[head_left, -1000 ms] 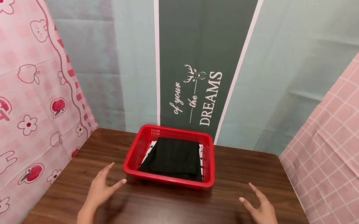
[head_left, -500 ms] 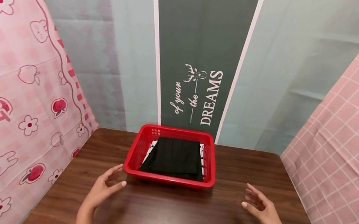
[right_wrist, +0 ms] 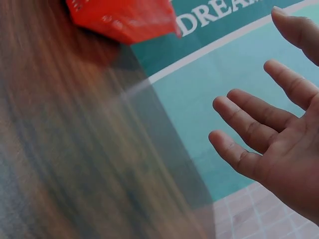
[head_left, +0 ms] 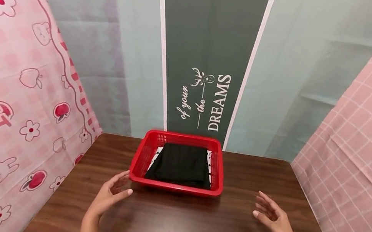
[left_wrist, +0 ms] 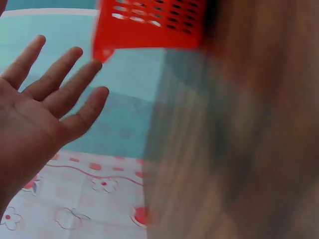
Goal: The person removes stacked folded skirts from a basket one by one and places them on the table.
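Note:
A red plastic basket (head_left: 174,187) with perforated sides stands at the back middle of the table. Inside it lies folded black cloth (head_left: 181,164), over a white cloth with black marks (head_left: 209,169) that peeks out at both sides. Just off the basket's front left corner is my left hand (head_left: 108,195), its fingers spread and loosely bent around nothing. Whether a fingertip touches the rim is hard to tell. My right hand (head_left: 274,219) is farther away, to the right of the basket, palm inward, fingers relaxed and holding nothing. Both wrist views show the palms bare.
The brown wooden table (head_left: 173,222) ends at a grey-green curtain (head_left: 209,37) with white lettering, directly behind the basket. A pink patterned cloth (head_left: 34,105) hangs along the left side, and a pink checked cloth (head_left: 361,133) along the right.
My left hand has shifted slightly right, nearer the basket's corner. My right hand's fingers have turned and bent a little, and it sits slightly lower. The basket and cloth have stayed in place.

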`<state>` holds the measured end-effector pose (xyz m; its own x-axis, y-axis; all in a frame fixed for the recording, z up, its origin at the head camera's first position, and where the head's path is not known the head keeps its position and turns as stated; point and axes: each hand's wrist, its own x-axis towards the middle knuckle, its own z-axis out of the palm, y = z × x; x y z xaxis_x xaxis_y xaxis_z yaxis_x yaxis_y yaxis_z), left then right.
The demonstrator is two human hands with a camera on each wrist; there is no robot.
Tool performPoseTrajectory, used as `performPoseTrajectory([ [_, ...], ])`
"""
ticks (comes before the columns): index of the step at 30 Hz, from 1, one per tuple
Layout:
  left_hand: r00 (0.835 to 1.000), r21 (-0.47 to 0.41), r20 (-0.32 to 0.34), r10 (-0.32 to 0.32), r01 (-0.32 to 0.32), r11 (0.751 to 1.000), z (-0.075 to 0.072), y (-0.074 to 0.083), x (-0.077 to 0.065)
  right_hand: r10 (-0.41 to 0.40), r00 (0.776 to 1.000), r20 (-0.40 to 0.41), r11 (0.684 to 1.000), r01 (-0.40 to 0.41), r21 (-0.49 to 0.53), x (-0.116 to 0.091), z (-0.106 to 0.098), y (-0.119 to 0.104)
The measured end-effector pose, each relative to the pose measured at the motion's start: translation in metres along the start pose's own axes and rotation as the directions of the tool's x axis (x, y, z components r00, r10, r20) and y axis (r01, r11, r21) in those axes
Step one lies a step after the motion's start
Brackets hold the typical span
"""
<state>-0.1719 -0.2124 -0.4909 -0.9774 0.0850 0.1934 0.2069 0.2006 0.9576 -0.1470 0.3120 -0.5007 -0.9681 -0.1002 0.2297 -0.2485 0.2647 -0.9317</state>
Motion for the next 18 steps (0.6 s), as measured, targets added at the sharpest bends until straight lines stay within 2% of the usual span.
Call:
performPoseTrajectory([
  [3,0.999,-0.019,0.015,0.040,-0.039,0.999,0.002,0.011,0.005,0.017,1.000,0.013,1.000,-0.017,0.013,0.001,0.003,-0.006],
  [5,0.997,-0.033,0.029,0.071,-0.070,0.997,0.004,0.018,0.012,-0.001,1.000,0.022,1.000,0.001,0.012,0.007,0.003,-0.011],
  [10,0.995,-0.034,0.077,0.067,-0.064,0.997,0.013,0.039,0.023,-0.063,0.997,0.042,0.998,0.062,0.024,0.021,0.010,-0.020],
  [14,0.993,-0.017,0.097,0.071,-0.070,0.997,0.020,0.037,0.032,-0.071,0.996,0.054,0.997,0.069,0.033,0.032,0.018,-0.022],
  [17,0.992,-0.019,0.101,0.072,-0.070,0.997,0.023,0.022,0.041,-0.093,0.993,0.070,0.995,0.090,0.038,0.039,0.024,-0.022],
  [18,0.992,-0.024,0.104,0.071,-0.069,0.997,0.024,0.022,0.042,-0.103,0.992,0.075,0.994,0.100,0.042,0.041,0.026,-0.022],
])
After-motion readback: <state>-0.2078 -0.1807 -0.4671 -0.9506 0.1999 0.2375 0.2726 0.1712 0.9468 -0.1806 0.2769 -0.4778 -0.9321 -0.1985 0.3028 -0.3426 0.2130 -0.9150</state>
